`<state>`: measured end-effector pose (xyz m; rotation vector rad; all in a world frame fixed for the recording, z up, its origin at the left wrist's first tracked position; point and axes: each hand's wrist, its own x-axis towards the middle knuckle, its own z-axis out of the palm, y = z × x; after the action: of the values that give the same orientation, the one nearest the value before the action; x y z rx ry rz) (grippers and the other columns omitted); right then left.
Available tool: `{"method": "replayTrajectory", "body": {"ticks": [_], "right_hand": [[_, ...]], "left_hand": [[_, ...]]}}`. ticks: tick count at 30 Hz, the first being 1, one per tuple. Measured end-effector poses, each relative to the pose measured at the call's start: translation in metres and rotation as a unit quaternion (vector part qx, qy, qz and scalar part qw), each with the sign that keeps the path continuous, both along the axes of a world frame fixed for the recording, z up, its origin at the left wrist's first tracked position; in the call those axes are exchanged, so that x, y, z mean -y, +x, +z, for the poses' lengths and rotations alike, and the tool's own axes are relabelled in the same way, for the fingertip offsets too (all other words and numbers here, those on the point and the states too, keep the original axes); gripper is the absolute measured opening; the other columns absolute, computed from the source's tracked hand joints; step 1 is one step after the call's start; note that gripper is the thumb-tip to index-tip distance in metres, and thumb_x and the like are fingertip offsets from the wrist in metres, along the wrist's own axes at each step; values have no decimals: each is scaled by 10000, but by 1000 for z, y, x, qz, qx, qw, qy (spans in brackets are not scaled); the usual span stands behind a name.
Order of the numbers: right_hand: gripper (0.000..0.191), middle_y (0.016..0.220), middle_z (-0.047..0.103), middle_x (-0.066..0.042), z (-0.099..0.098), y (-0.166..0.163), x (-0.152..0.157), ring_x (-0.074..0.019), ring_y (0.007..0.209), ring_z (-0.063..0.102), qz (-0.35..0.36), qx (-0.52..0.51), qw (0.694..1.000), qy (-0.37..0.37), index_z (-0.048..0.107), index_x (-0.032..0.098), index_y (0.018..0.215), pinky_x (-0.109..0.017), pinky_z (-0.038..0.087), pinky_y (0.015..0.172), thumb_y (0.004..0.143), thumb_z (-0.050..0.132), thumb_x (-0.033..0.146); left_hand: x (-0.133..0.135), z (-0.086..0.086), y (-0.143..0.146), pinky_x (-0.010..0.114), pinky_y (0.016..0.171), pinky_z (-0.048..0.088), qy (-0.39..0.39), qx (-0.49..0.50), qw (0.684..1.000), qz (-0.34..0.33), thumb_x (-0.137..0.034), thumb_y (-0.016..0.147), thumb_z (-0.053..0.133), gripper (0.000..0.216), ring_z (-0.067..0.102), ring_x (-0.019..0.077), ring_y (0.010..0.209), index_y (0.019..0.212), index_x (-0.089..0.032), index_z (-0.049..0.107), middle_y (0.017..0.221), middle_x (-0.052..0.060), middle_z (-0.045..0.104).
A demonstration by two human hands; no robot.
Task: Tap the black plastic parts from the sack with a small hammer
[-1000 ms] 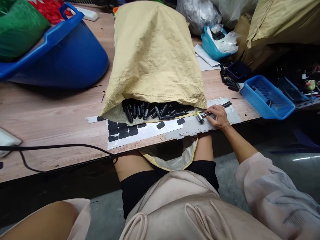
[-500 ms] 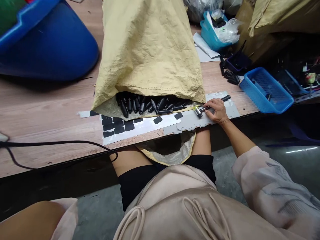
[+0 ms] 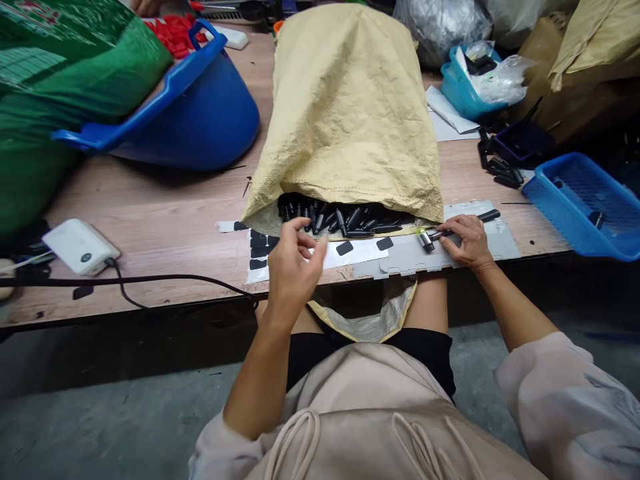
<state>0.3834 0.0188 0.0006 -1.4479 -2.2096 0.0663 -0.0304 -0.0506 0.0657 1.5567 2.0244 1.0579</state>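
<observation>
Currently, the left hand (image 3: 296, 265), fingers apart, hovers near slim black pen-shaped pieces (image 3: 341, 223); the right hand (image 3: 469, 241) has fingers clamped on a silver-headed, dark-handled hammer (image 3: 425, 241).

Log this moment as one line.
left hand: fingers parted, near sack mouth | right hand: holds metal-headed tool | black pieces: inside sack

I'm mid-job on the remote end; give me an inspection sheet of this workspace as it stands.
Surface: wood-grain table; grey board and white sheet with black patches along its near edge.
Job's things: black pen-like pieces in the mouth of the yellow sack; metal-headed tool.
Clutter: blue tub, white box, blue basket.
Hands: right hand grips the metal-headed tool; left hand before the sack's mouth, fingers parted, nothing seen in it.
Cables: black cable across the near left; dark cord from the white box.
Surroundings: green bag, grey floor.
</observation>
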Motion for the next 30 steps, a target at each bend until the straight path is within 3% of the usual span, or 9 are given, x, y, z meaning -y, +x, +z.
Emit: {"method": "replayTrajectory", "body": {"ticks": [5,10,14,16,19,23,26,30], "right_hand": [[222,971,708,-63,0,-1,0,-280,963,610,1,-3,1000,-3,776,244,971,-450,417,936,839,636,353],[219,983,707,-62,1,-2,1,-281,978,602,-5,7,1000,-7,773,245,979,-448,418,938,841,632,339],[220,989,703,-60,3,-2,1,-279,975,591,-1,12,1000,-5,773,249,989,-442,414,933,841,632,329],[220,994,703,-60,3,-2,2,-278,971,586,-3,12,1000,-5,773,250,991,-438,409,928,840,636,331],[229,998,701,-64,2,-1,1,-280,976,582,0,10,1000,-2,774,244,997,-436,404,924,836,633,325],[226,988,703,-63,2,-1,2,-272,966,591,4,3,1000,2,775,241,990,-433,410,927,838,625,315],[216,983,712,-59,3,-2,3,-267,960,597,3,4,1000,10,776,242,980,-427,415,910,843,631,324],[212,997,721,-57,5,-2,5,-264,973,605,5,6,1000,14,776,242,979,-427,426,911,839,636,318]], "left_hand": [[-38,-12,-21,499,1056,503,-72,-126,977,158,-271,894,632,344,682,345,1071,1190,-106,684,964,146,727],[-61,-19,-29,522,959,519,-158,-137,964,162,-326,843,660,210,683,394,1000,921,-156,755,903,173,746],[-49,-17,-26,475,852,526,-133,-138,964,184,-347,846,681,249,687,367,915,977,-158,776,867,149,744],[-34,-19,-17,409,793,513,-65,-148,975,153,-367,888,662,279,683,310,834,1035,-158,773,817,108,727],[-11,-27,6,314,699,461,52,-167,985,-2,-392,955,627,276,650,219,716,1063,-178,765,748,47,691],[4,-43,43,285,664,425,88,-197,959,-184,-367,999,620,214,664,190,760,1087,-218,747,868,46,728],[2,-53,55,310,753,453,65,-212,947,-233,-308,983,648,141,673,222,867,1059,-224,732,940,62,721],[-6,-63,52,351,847,465,45,-179,955,-232,-314,961,681,146,658,252,958,1067,-223,726,1000,75,696]]}}
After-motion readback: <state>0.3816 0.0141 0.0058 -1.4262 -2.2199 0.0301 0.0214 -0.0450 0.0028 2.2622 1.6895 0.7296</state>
